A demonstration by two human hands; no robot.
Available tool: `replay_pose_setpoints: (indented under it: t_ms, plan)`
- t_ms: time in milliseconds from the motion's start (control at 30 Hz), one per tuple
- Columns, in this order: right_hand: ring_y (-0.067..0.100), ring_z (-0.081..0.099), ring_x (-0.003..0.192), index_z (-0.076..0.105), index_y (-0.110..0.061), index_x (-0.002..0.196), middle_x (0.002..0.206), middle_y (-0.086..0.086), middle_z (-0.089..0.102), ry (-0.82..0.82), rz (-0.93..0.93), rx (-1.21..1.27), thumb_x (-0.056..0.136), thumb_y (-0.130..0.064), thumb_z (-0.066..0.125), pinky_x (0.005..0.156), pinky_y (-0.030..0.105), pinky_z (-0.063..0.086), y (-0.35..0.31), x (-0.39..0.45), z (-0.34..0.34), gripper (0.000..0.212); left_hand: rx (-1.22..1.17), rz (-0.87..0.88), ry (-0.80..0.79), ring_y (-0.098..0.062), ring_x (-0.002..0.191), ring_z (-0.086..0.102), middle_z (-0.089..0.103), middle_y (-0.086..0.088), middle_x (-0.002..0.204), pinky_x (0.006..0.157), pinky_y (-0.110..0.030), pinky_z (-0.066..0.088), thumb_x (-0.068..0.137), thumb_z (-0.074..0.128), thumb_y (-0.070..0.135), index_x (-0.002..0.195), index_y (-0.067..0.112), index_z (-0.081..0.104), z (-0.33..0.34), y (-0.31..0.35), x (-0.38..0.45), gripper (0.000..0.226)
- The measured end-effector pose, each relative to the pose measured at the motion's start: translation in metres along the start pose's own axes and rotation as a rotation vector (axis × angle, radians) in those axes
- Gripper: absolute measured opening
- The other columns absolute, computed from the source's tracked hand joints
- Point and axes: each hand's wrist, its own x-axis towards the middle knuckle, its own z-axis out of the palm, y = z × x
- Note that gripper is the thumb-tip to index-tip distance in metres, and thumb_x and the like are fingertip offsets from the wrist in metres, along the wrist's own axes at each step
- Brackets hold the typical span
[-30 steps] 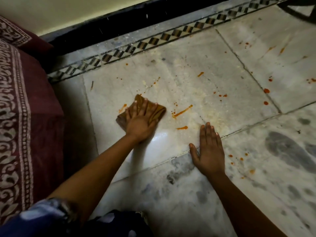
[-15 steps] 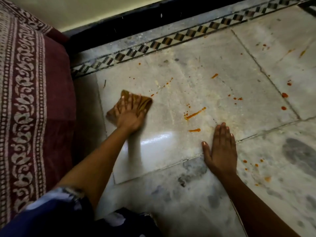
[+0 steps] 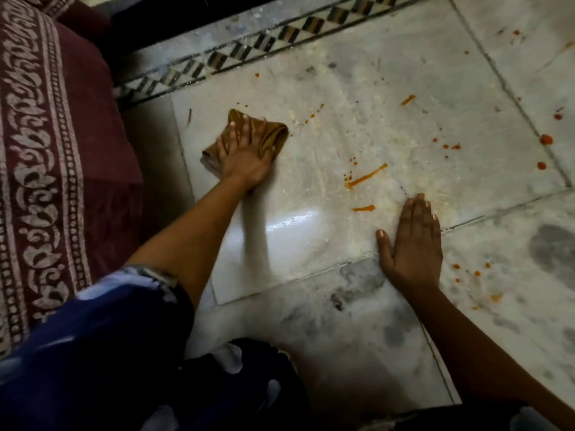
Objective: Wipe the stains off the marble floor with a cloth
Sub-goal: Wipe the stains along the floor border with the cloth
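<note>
Stained marble floor point(image 3: 357, 126), left hand point(image 3: 245, 160) flat on cloth point(image 3: 273, 135), right hand point(image 3: 410, 244) flat.

My left hand point(image 3: 245, 157) presses flat, fingers spread, on a crumpled brown cloth point(image 3: 267, 132) on the white veined marble floor point(image 3: 357, 126). My right hand point(image 3: 412, 244) lies flat on the floor, fingers straight, across a tile joint. Orange streak stains point(image 3: 365, 176) lie between my hands, with red drops point(image 3: 546, 139) further right. A maroon patterned bedspread point(image 3: 46, 150) hangs at my left.
</note>
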Motion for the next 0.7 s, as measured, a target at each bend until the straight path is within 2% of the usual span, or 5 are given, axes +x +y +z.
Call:
replay_pose_setpoints:
  t_ms: [200,300,433,600,700]
  plan:
    - [0.031,0.013,0.144,0.016,0.001,0.148,0.155,0.021,0.014,0.008,-0.008,0.037,0.093,-0.049,0.020,0.116,0.032,0.001,0.004,0.007,-0.004,0.074,0.036,0.249,0.012,-0.021,0.145,-0.012,-0.009,0.002,0.158,0.113,-0.041,-0.013,0.089,0.018,0.055,0.147,0.038,-0.002,0.026,-0.013,-0.079,0.063]
    - [0.032,0.013,0.144,0.015,0.002,0.147,0.155,0.022,0.013,0.031,-0.025,0.048,0.093,-0.048,0.021,0.115,0.032,0.000,0.008,0.021,-0.010,0.074,0.038,0.221,-0.015,-0.020,0.145,-0.012,-0.009,0.003,0.158,0.113,-0.043,-0.011,0.091,0.019,0.055,0.147,0.038,0.001,0.015,-0.023,-0.054,0.062]
    - [0.031,0.010,0.145,0.013,0.001,0.148,0.156,0.021,0.010,0.018,-0.073,0.020,0.093,-0.049,0.018,0.116,0.035,0.002,0.009,0.029,-0.015,0.075,0.021,0.030,-0.046,-0.022,0.144,-0.016,-0.014,0.002,0.158,0.112,-0.047,-0.012,0.098,0.023,0.051,0.148,0.039,-0.001,-0.004,0.000,0.008,0.057]
    - [0.030,0.008,0.145,0.012,0.001,0.148,0.156,0.021,0.009,-0.008,-0.076,-0.003,0.093,-0.050,0.015,0.117,0.038,0.004,0.017,0.038,-0.013,0.076,0.062,0.260,-0.020,-0.022,0.144,-0.016,-0.014,0.002,0.157,0.112,-0.044,-0.014,0.092,0.017,0.056,0.148,0.037,-0.002,0.021,0.000,-0.053,0.061]
    - [0.030,0.008,0.145,0.012,0.000,0.148,0.156,0.020,0.010,-0.021,-0.085,0.005,0.092,-0.050,0.015,0.117,0.035,0.003,0.019,0.048,-0.008,0.076,0.049,0.237,-0.026,-0.020,0.144,-0.014,-0.012,0.004,0.158,0.113,-0.044,-0.012,0.091,0.017,0.056,0.148,0.040,0.002,0.019,-0.008,-0.047,0.061]
